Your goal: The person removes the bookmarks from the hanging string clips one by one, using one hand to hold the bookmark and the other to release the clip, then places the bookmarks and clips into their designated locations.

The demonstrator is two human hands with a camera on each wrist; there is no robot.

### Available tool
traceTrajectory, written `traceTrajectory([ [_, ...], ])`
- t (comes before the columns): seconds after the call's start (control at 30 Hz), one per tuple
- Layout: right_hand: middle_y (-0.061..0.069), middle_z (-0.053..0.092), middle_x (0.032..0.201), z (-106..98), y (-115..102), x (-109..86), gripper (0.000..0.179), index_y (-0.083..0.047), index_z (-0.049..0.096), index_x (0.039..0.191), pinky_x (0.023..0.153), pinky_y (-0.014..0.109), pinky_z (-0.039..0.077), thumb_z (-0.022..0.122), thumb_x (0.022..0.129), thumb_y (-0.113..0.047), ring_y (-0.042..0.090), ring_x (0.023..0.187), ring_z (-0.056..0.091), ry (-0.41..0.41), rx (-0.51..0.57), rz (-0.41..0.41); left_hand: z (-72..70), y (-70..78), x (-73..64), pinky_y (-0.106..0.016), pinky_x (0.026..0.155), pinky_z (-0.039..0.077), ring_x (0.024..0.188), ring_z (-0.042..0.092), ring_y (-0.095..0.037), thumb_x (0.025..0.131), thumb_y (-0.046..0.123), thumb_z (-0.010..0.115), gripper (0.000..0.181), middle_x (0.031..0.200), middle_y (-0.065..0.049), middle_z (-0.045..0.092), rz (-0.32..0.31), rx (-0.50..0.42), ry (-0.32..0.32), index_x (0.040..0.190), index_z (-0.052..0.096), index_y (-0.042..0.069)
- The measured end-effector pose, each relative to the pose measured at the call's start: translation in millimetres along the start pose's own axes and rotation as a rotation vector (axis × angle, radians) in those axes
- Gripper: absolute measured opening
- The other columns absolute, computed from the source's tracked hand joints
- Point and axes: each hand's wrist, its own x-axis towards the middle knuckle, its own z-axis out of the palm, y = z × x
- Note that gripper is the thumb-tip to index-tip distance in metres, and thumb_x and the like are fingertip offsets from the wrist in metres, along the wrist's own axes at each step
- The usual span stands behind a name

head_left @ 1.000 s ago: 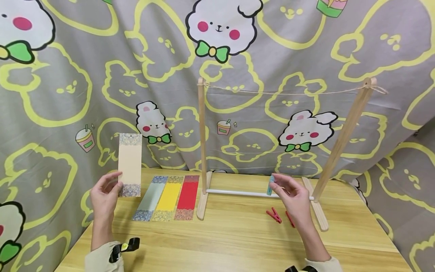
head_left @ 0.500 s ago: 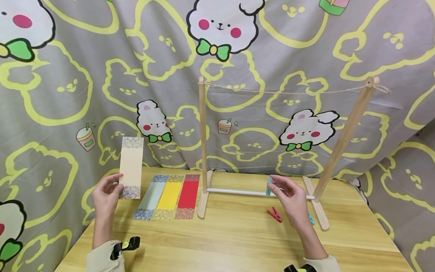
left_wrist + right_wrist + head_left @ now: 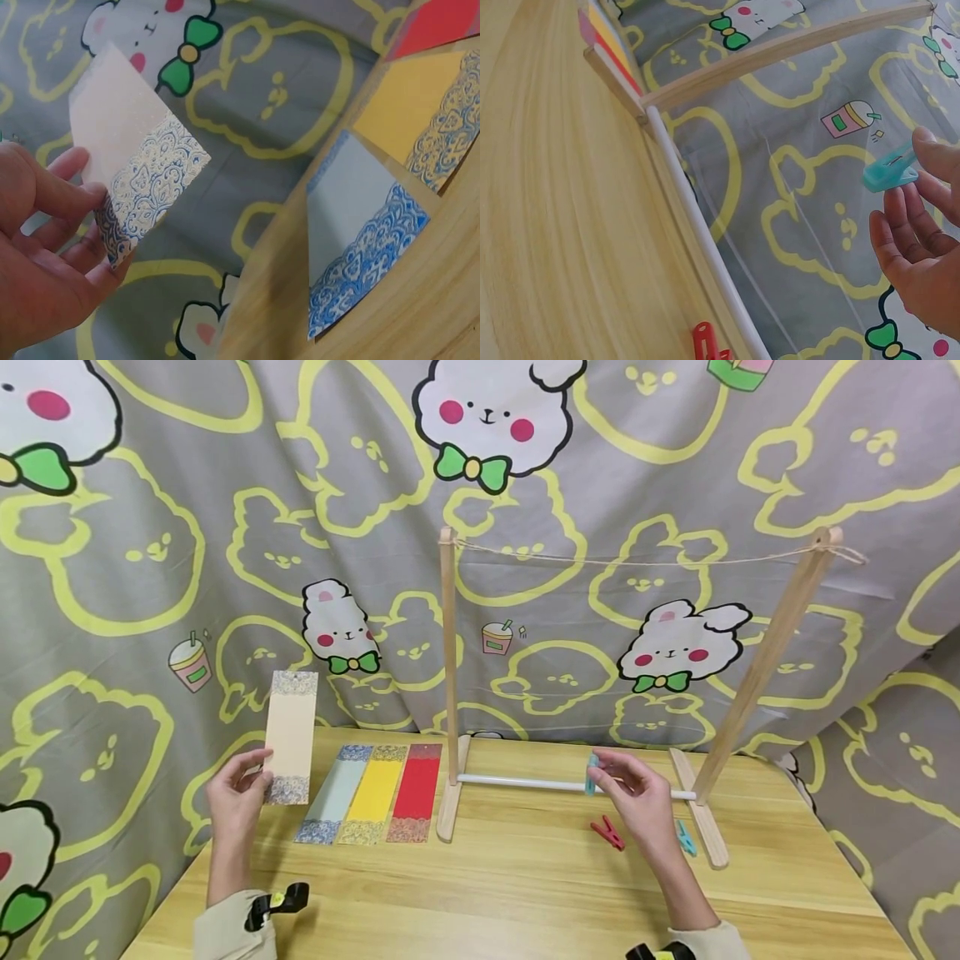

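My left hand (image 3: 238, 785) pinches a cream bookmark (image 3: 291, 735) by its lower left edge, between thumb and fingers. It is held upright above the table, with a lacy patterned band at each end. In the left wrist view the bookmark (image 3: 142, 157) shows its blue-and-cream lace close up. Thumb and fingers of my right hand (image 3: 636, 789) grip a teal clothespin (image 3: 592, 774) in front of the stand's white rod. The right wrist view shows that clothespin (image 3: 891, 171) with its nose pointing away from the fingers.
Pale blue (image 3: 334, 793), yellow (image 3: 375, 795) and red (image 3: 414, 793) bookmarks lie side by side left of a wooden stand (image 3: 451, 693). A string (image 3: 637, 563) spans its posts; a white rod (image 3: 517, 783) joins their feet. A red clothespin (image 3: 608, 833) and a teal one (image 3: 686, 838) lie near my right forearm.
My left hand has shifted slightly right, and the cream bookmark sits lower. My right hand has drifted a little left with its clothespin, uncovering the teal one on the table and hiding a second red one.
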Motion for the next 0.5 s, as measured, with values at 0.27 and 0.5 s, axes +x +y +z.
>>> traceTrajectory([
  [0.27, 0.011, 0.074, 0.102, 2.1, 5.0, -0.1, 0.026, 0.003, 0.073, 0.116, 0.080, 0.018, 0.056, 0.076, 0.093, -0.006, 0.007, 0.091, 0.070, 0.008, -0.005, -0.011, -1.5, -10.1, 3.0, -0.009, 0.066, 0.048, 0.082, 0.061, 0.001, 0.093, -0.014, 0.061, 0.034, 0.101, 0.018, 0.064, -0.038, 0.077, -0.045, 0.125, 0.066, -0.006],
  [0.5, 0.016, 0.071, 0.104, 3.1, 9.4, -0.7, 0.027, 0.000, 0.074, 0.117, 0.078, 0.017, 0.056, 0.077, 0.093, -0.009, 0.005, 0.093, 0.069, 0.005, -0.015, 0.005, -2.8, -14.6, 1.4, -0.010, 0.065, 0.048, 0.079, 0.060, 0.001, 0.093, -0.014, 0.060, 0.034, 0.101, 0.017, 0.062, -0.070, 0.122, -0.033, 0.125, 0.066, -0.005],
])
